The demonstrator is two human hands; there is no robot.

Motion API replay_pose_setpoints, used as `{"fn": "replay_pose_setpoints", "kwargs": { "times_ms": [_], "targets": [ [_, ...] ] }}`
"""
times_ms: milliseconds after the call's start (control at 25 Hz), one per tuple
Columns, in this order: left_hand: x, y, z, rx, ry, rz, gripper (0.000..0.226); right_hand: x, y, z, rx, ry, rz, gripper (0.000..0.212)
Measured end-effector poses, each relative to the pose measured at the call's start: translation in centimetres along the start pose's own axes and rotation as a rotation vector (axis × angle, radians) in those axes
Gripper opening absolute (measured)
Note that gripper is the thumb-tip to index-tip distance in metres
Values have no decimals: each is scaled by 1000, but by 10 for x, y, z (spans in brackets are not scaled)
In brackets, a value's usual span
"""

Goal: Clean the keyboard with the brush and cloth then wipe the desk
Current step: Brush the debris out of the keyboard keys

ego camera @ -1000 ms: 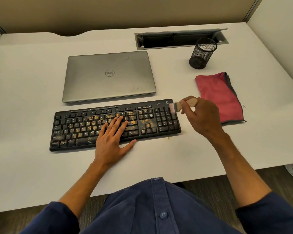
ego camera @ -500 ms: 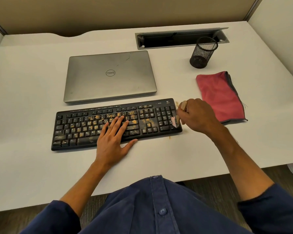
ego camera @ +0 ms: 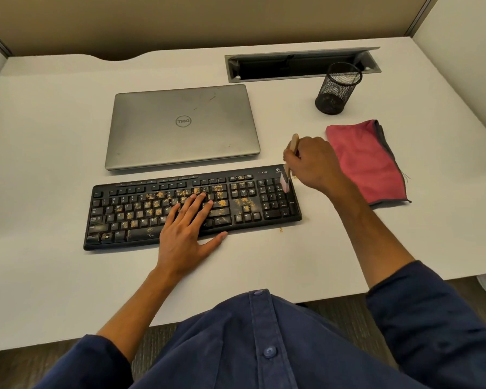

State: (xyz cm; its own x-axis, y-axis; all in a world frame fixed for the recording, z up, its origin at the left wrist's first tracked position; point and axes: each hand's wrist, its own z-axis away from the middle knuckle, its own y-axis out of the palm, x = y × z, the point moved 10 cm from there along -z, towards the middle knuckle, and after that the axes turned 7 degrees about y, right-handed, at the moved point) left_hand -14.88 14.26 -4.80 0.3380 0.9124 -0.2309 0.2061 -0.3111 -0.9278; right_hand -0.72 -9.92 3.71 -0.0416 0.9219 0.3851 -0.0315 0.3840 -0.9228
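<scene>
We take the keyboard (ego camera: 192,207) as the landmark; it lies on the white table (ego camera: 54,276) near its front edge. Our left hand (ego camera: 187,228) rests flat on the keyboard's middle keys, fingers (ego camera: 199,202) straight and slightly spread, thumb out along the keyboard's front edge. Our right hand (ego camera: 310,161) is at the keyboard's rear right corner, its fingers curled round the wooden handle of the brush (ego camera: 288,164). The brush stands nearly upright, handle end up, and its pale bristles touch the keys at the right end of the numeric pad. Orange-brown crumbs (ego camera: 222,203) cover the letter keys and the arrow-key area (the numeric pad shows almost none), and a few specks lie on the table just in front of the keyboard's right end. The red cloth (ego camera: 365,161) lies folded to the right of the keyboard, just beyond our right hand. Behind the keyboard sits a closed silver laptop (ego camera: 183,126). A black mesh pen cup (ego camera: 337,88) stands behind the cloth, further back than the laptop's front edge.
</scene>
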Motion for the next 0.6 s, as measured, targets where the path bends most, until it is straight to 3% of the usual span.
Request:
{"fn": "replay_pose_setpoints", "kwargs": {
  "times_ms": [320,600],
  "targets": [
    [2,2,1,22,-7,-14,76,9,-17,-18,-153,26,73,45],
    [1,2,0,20,-13,-17,76,-11,-1,-2,97,49,137,39]
  ]
}}
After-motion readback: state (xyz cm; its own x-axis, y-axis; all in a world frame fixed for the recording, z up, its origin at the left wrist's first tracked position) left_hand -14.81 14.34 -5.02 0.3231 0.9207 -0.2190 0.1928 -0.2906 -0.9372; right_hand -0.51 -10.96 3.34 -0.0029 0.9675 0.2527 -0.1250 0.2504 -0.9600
